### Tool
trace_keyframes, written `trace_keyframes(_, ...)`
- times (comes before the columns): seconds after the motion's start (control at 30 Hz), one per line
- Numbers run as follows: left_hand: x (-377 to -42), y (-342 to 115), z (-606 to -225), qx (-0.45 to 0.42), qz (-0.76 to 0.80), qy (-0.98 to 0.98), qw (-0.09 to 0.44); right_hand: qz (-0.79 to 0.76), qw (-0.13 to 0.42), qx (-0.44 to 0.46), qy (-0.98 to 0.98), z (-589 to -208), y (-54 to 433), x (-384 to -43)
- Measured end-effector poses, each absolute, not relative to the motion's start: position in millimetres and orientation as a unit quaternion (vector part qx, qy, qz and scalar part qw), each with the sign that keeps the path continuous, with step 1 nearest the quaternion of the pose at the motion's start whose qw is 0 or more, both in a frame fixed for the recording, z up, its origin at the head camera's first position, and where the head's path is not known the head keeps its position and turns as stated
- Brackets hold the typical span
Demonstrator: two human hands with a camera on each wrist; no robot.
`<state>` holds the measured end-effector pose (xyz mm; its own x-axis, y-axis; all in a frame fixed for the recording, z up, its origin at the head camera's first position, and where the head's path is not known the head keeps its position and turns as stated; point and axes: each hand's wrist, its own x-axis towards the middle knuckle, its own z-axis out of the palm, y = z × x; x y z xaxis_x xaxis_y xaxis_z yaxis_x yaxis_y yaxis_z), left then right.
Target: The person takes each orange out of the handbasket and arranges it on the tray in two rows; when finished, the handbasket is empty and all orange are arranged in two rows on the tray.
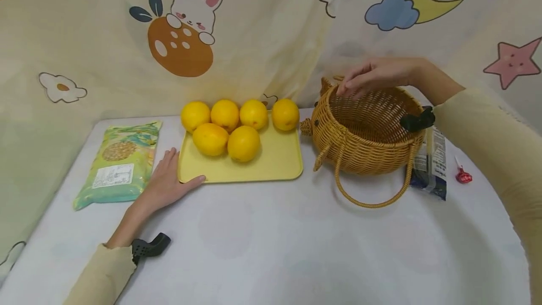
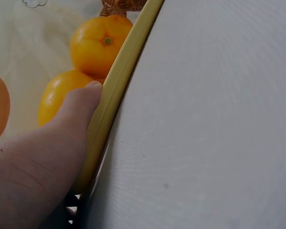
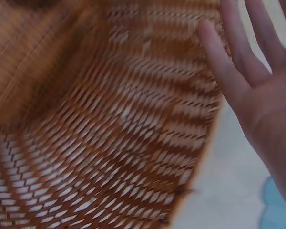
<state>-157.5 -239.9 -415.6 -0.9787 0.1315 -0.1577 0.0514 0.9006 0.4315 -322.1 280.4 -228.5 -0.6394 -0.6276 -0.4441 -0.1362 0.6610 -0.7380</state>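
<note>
Several oranges [image 1: 243, 143] sit on a shallow yellow tray [image 1: 275, 168], grouped toward its back. My left hand [image 1: 167, 180] rests at the tray's front left corner with its fingers spread. In the left wrist view its thumb [image 2: 78, 105] lies against the yellow rim. To the right of the tray stands a pig-shaped wicker basket [image 1: 360, 154], tipped toward its far side with its mouth facing up and back. My right hand [image 1: 377, 76] is over the basket's back rim, fingers extended and holding nothing. The right wrist view shows the fingers [image 3: 260, 36] beside the woven wall; contact cannot be told.
A green and yellow bag [image 1: 123, 164] with a white label lies left of the tray. Behind the basket's right side is a partly hidden dark packet [image 1: 434, 164]. A red lollipop [image 1: 463, 175] lies at the right. A printed cloth [image 1: 271, 22] hangs behind the table.
</note>
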Motion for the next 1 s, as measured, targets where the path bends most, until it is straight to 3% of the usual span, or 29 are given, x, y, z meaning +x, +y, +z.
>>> trace_keyframes(0.17,-156.7,-238.1,-416.3,0.043,0.216,0.971,0.096,-0.276,0.493,-0.21,0.798,-251.1,277.6,-337.4)
trace_keyframes(0.43,-155.5,-239.2,-411.4,0.037,0.215,0.971,0.096,-0.282,0.602,-0.184,0.724,-273.3,261.0,-337.8)
trace_keyframes(0.7,-155.7,-239.5,-412.1,0.032,0.211,0.972,0.098,-0.269,0.624,-0.176,0.712,-285.8,251.0,-329.7)
trace_keyframes(1.0,-157.6,-238.6,-410.0,0.033,0.212,0.972,0.096,-0.231,0.601,-0.191,0.741,-285.8,240.0,-317.4)
